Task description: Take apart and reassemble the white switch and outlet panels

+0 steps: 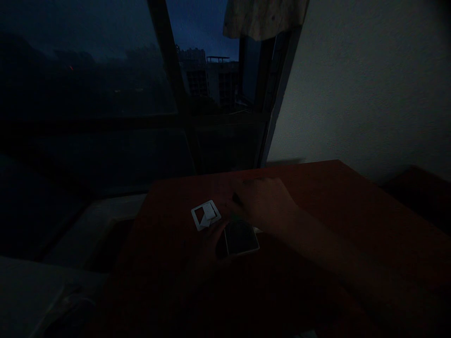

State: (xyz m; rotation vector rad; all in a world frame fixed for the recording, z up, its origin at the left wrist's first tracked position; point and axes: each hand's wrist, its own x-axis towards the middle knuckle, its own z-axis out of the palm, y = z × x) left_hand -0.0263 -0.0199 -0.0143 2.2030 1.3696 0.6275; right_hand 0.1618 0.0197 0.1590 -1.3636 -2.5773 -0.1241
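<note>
The room is very dark. My right hand (264,203) reaches in from the lower right over a reddish-brown table (334,197). Its fingers point left towards a small white square frame plate (206,215) lying flat, and they are too dim to read. Just below it sits a dark square part with a pale edge (241,238). My left hand (215,246) is barely visible in shadow, and its fingers seem to wrap that part's left edge.
A large window (105,84) with a dark frame fills the back left, with buildings outside at dusk. A pale wall (369,84) stands at the right. A pale ledge (105,211) runs left of the table, and a cloth (260,19) hangs at the top.
</note>
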